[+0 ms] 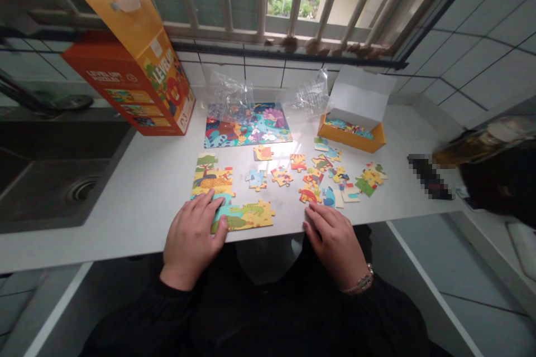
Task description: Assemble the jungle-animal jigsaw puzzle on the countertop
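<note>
1 partly joined jigsaw [213, 183] near the white counter's [142, 195] front edge, left hand [194, 234] resting spread on its corner, right hand [337, 242] loosely open near a lion piece [309, 196], loose pieces [322, 163] between and beyond, picture board [268, 131] behind, open yellow box [355, 140] rightward.
</note>
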Motion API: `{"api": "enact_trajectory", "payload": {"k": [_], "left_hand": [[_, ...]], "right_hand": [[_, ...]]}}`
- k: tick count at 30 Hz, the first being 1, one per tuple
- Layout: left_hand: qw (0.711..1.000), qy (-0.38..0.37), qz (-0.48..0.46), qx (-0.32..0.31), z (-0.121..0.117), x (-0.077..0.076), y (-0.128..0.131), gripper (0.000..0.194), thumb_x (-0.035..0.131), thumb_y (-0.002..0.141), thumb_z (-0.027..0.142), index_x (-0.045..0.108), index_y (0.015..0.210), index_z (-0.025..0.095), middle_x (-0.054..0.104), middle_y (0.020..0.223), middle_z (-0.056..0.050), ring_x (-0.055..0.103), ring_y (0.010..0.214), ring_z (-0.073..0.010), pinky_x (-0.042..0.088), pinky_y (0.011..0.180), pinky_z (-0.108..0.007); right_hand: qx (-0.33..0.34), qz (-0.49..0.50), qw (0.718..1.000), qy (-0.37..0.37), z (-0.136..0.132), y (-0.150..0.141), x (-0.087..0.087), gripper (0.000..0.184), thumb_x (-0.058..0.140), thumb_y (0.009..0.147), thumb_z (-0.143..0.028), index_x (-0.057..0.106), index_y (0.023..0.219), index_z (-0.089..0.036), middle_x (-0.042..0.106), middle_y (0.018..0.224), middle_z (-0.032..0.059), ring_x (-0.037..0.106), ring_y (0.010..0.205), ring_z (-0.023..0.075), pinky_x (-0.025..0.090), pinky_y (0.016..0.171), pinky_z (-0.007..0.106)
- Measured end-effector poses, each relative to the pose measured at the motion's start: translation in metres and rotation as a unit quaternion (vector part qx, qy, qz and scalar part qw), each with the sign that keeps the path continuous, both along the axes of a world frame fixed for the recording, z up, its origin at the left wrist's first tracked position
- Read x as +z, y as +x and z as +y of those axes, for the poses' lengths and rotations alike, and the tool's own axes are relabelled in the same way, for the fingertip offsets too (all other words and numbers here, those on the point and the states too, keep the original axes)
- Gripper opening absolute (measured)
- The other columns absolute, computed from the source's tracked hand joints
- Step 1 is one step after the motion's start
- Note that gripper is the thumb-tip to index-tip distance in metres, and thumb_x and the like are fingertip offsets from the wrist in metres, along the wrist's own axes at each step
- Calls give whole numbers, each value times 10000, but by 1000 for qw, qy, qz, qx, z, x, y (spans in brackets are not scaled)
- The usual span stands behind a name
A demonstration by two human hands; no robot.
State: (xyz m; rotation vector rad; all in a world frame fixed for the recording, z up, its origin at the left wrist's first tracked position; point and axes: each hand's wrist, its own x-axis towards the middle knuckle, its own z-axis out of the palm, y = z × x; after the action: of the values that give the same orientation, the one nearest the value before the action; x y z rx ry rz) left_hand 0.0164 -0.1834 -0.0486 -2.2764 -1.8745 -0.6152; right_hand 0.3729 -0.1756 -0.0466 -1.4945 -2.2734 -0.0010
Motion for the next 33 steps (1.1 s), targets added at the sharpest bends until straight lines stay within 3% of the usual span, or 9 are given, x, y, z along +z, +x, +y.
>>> {"api": "enact_trajectory", "payload": {"k": [6,12,17,21,25,29,33], "left_hand": [[1000,5,1,-6,0,0,-1,428,573,1023,351,685,1397,175,673,1534,-180,639,1395,-392,508,1172,-571],[1000,1,-3,-8,2,0,-1,443,572,1019,356,684,1405,170,670,1536,-179,638,1389,-395,492,1190,-576],[1000,-3,-11,-6,3,-1,-1,447,587,1009,354,680,1411,182,661,1547,-169,632,1402,-387,474,1218,-562],[1000,-6,-18,-6,3,0,-1,451,586,1006,353,675,1421,202,668,1539,-162,637,1392,-395,485,1210,-583],[999,-6,-32,-6,3,2,0,474,589,995,349,670,1448,231,672,1539,-147,643,1386,-403,493,1204,-605],[1000,-6,-27,-6,3,0,0,476,591,999,346,663,1454,226,660,1554,-152,637,1397,-401,489,1212,-604],[1000,-3,-16,-7,2,0,-1,446,573,1019,348,674,1421,183,661,1543,-180,639,1388,-406,493,1208,-606]], "right_hand": [[15,43,999,13,-5,1,-1,310,634,1078,-262,755,1363,-241,762,1417,115,717,1303,320,578,1134,545],[35,95,995,24,-5,-1,1,249,626,1072,-195,797,1248,-237,792,1350,96,763,1252,257,636,1112,425],[35,106,993,21,-5,8,3,226,612,1080,-229,809,1187,-261,802,1334,78,775,1242,256,652,1099,426],[-53,83,995,33,6,38,6,256,590,1080,-295,793,1234,-272,791,1339,111,757,1251,308,620,1130,538],[-156,36,986,49,29,86,-2,381,553,1073,-373,742,1323,-156,736,1415,210,659,1376,376,522,1202,633],[-197,-4,980,32,57,128,-16,502,502,1071,-420,677,1411,-94,650,1526,267,583,1457,395,452,1248,640],[-233,-3,972,-4,84,154,-20,564,470,1050,-443,665,1407,-53,669,1473,293,623,1381,393,485,1204,583]]}}
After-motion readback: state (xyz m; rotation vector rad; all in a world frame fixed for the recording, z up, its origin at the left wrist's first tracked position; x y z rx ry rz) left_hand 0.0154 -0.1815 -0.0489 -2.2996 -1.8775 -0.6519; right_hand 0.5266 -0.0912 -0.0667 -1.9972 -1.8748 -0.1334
